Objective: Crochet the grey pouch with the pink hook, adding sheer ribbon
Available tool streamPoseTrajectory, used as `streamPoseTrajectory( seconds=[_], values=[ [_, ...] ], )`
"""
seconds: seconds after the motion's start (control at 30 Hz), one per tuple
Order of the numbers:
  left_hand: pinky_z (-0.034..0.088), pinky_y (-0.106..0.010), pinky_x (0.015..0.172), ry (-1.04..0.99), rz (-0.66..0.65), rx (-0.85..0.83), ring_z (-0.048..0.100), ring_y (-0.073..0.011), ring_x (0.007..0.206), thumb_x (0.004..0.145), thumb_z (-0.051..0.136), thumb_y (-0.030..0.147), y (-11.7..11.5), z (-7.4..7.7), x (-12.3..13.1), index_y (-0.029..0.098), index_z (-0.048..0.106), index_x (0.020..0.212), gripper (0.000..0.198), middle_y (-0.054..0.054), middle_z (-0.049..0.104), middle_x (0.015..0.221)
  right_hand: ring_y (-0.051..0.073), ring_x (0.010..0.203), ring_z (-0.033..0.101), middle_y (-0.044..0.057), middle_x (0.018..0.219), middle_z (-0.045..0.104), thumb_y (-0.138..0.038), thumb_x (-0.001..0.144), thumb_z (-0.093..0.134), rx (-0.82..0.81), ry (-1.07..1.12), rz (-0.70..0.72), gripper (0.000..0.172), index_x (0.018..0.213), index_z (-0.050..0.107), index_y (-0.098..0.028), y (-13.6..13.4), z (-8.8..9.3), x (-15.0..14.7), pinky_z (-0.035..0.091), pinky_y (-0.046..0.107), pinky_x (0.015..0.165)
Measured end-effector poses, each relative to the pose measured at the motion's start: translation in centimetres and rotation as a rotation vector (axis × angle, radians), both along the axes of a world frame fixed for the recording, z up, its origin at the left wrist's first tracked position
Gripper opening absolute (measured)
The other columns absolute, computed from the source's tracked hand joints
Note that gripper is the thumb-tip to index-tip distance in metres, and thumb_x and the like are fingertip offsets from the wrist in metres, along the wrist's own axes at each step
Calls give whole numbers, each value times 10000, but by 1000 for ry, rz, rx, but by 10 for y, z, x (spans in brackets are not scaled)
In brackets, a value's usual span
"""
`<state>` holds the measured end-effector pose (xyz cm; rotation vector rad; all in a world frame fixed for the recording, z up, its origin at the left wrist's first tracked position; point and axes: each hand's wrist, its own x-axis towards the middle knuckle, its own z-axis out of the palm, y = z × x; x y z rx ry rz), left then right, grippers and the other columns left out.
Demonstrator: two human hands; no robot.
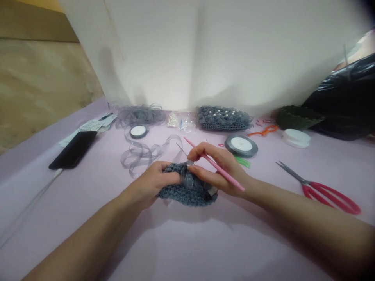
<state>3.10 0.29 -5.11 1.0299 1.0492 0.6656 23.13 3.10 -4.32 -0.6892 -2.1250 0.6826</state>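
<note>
My left hand (154,183) grips a grey crocheted piece (187,194) from above, with a strip of sheer grey ribbon (187,179) lying across the work. My right hand (218,168) holds a pink crochet hook (218,168) like a pencil, its metal tip near the top edge of the piece. A thin steel needle (181,150) sticks out beyond the crochet, though its full length is hidden. Both hands sit close together above the lilac tablecloth (181,242).
Beyond my hands lie a pearl-studded grey crocheted pouch (224,119), two ribbon spools (241,145), loose sheer ribbon (139,116) and a black phone (73,150). Red-handled scissors (325,195) rest on the right. A black plastic bag (342,97) sits at the far right.
</note>
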Motion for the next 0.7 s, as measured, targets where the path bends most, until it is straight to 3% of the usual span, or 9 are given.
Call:
streamPoseTrajectory(
  seconds=[0.13, 0.33, 0.6, 0.7],
  values=[
    [409, -203, 464, 2, 9, -11, 538, -100, 482, 650, 641, 180, -1, 0, 2, 134, 621, 666, 53, 6, 562, 565, 98, 716, 547, 2, 794, 603, -154, 864, 592, -4, 7, -10, 2, 866, 591, -153, -3, 0, -2, 441, 225, 667],
    [429, -209, 462, 4, 1, -12, 553, -108, 481, 641, 642, 185, 1, 0, 2, 129, 628, 662, 61, 1, 576, 568, 104, 689, 527, 8, 767, 592, -139, 867, 548, 13, 0, -18, 41, 853, 585, -146, -3, 0, -3, 427, 239, 652],
    [459, -233, 496, 8, -11, 2, 573, -123, 509, 647, 634, 173, 0, 0, 0, 131, 642, 683, 56, -7, 599, 588, 152, 727, 493, 32, 764, 567, -134, 880, 507, 302, -122, -36, 74, 868, 579, -148, 4, -2, 1, 391, 307, 691],
    [445, -211, 493, -21, 0, 7, 562, -106, 513, 641, 636, 157, 1, 0, 0, 130, 639, 681, 48, 1, 591, 591, 155, 726, 501, 31, 767, 576, -118, 879, 500, 332, -156, -67, 88, 868, 579, -155, 5, -1, 2, 384, 311, 693]
  ],
)
